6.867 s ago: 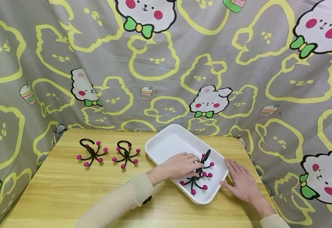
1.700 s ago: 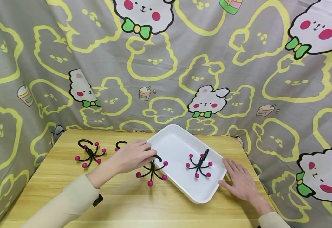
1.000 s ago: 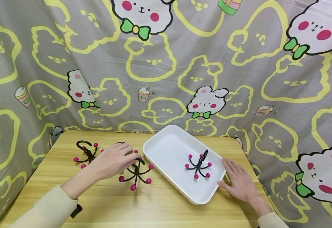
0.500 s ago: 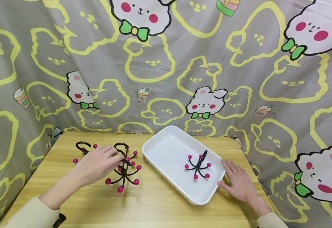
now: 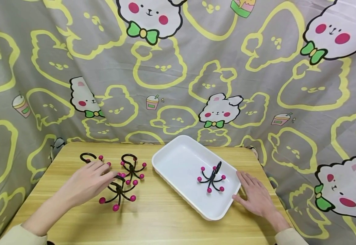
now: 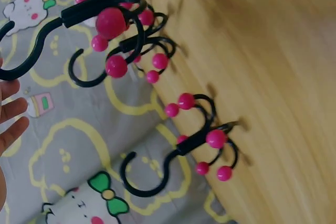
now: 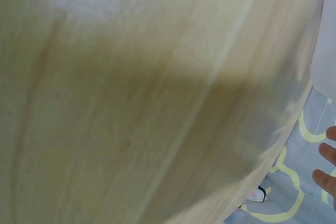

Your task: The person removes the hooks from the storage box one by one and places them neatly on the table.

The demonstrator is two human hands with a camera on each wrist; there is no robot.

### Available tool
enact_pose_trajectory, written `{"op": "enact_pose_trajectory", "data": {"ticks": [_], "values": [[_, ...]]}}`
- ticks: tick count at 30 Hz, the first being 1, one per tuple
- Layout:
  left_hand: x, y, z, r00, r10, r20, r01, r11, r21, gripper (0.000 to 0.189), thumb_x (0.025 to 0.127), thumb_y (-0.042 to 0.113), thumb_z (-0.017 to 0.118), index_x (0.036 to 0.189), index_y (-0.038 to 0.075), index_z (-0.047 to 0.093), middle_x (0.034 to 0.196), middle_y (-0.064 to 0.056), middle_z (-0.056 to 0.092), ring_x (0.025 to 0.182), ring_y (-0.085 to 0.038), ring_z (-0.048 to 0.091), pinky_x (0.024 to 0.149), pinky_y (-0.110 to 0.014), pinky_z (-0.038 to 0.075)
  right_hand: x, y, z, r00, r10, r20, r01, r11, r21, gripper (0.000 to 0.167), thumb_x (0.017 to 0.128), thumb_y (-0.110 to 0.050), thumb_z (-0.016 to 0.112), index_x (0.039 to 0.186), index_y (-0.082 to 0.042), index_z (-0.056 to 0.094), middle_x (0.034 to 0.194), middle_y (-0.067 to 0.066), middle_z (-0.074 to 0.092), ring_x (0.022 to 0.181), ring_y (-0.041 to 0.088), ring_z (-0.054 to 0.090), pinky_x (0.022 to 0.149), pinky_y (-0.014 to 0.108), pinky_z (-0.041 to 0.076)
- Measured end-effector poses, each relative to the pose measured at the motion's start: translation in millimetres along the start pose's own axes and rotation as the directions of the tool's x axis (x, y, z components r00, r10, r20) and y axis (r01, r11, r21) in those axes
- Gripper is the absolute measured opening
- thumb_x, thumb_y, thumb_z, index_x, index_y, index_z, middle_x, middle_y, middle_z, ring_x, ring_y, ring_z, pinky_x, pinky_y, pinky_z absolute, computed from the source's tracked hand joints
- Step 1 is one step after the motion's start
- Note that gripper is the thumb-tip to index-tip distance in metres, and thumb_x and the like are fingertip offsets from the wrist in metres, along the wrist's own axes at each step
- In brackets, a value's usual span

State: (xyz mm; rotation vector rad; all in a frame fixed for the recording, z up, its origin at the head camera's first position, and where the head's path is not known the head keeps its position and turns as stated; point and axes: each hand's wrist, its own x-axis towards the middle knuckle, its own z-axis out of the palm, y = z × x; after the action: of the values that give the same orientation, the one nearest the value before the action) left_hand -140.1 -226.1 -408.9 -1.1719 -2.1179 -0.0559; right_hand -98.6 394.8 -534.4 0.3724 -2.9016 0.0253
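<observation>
My left hand [image 5: 84, 182] grips the hook end of a black hook hanger [image 5: 118, 187] with pink ball tips, held over the table at the left. In the left wrist view, the held hanger [image 6: 86, 10] hangs from the fingertips [image 6: 13, 108]. Just behind it stands a matching hanger [image 5: 131, 168]; another hanger [image 5: 87, 157] is partly covered by my left hand. A fourth of the same kind, a hanger [image 5: 213, 176], sits in the white tray [image 5: 178, 163]. My right hand [image 5: 255, 192] rests against the tray's right edge, fingers extended.
The wooden table [image 5: 165, 224] carries everything, with the tray lying slanted at its right half. A grey curtain [image 5: 165, 75] with yellow outlines and white cartoon animals hangs close behind the table and along both sides.
My left hand has lifted one of two hook hangers out of the tray and carried it left, past the tray rim, to near the two on the table. My right hand stays at the tray.
</observation>
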Motion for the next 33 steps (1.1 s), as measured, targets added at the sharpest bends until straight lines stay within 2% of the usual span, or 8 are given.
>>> {"op": "enact_pose_trajectory", "data": {"ticks": [7, 14, 20, 24, 33], "values": [[-21.0, -4.8, -1.4, 0.999, -0.044, 0.012, 0.044, 0.999, -0.006, 0.054, 0.117, 0.038, 0.024, 0.099, 0.015, 0.07, 0.085, 0.0, 0.062, 0.077, -0.018, 0.057, 0.067, -0.037, 0.054, -0.8, 0, 0, 1.0, 0.005, -0.001, -0.005, 1.0, -0.004, 0.102, 0.089, -0.07, 0.067, 0.163, -0.007, 0.037, 0.162, 0.019, 0.049, 0.147, 0.044, 0.049, 0.116, 0.064, 0.042], [-41.0, -11.3, -2.9, 0.995, -0.095, 0.0, 0.095, 0.995, -0.013, 0.056, 0.117, 0.038, 0.025, 0.103, 0.014, 0.075, 0.083, 0.003, 0.059, 0.075, -0.017, 0.055, 0.066, -0.037, 0.053, -1.8, -1, 2, 1.0, 0.005, -0.001, -0.005, 1.0, -0.003, 0.102, 0.089, -0.07, 0.067, 0.163, -0.008, 0.037, 0.162, 0.018, 0.049, 0.147, 0.044, 0.049, 0.116, 0.064, 0.043], [-60.5, -17.8, -2.7, 0.991, -0.133, -0.016, 0.133, 0.991, 0.001, 0.057, 0.117, 0.04, 0.026, 0.102, 0.013, 0.073, 0.084, 0.001, 0.06, 0.074, -0.018, 0.056, 0.064, -0.038, 0.053, -1.1, -2, 1, 1.0, 0.012, 0.007, -0.012, 1.0, 0.01, 0.102, 0.09, -0.071, 0.066, 0.164, -0.008, 0.035, 0.163, 0.018, 0.048, 0.147, 0.045, 0.048, 0.116, 0.066, 0.042], [-73.1, -22.6, -6.6, 0.986, -0.165, -0.019, 0.165, 0.986, 0.009, 0.056, 0.117, 0.043, 0.027, 0.1, 0.012, 0.072, 0.084, 0.0, 0.062, 0.074, -0.018, 0.056, 0.064, -0.037, 0.051, -0.6, -2, 0, 1.0, 0.013, 0.009, -0.013, 1.0, 0.007, 0.102, 0.09, -0.071, 0.066, 0.164, -0.008, 0.035, 0.163, 0.018, 0.048, 0.148, 0.045, 0.048, 0.117, 0.065, 0.042], [-99.8, -30.5, -19.6, 0.977, -0.21, 0.019, 0.209, 0.976, 0.055, 0.058, 0.117, 0.042, 0.024, 0.1, 0.014, 0.071, 0.081, 0.003, 0.058, 0.068, -0.015, 0.051, 0.059, -0.034, 0.044, -1.2, -1, -1, 1.0, 0.011, 0.005, -0.011, 1.0, -0.002, 0.102, 0.09, -0.07, 0.067, 0.163, -0.007, 0.036, 0.163, 0.019, 0.048, 0.147, 0.045, 0.048, 0.116, 0.065, 0.042]]}}
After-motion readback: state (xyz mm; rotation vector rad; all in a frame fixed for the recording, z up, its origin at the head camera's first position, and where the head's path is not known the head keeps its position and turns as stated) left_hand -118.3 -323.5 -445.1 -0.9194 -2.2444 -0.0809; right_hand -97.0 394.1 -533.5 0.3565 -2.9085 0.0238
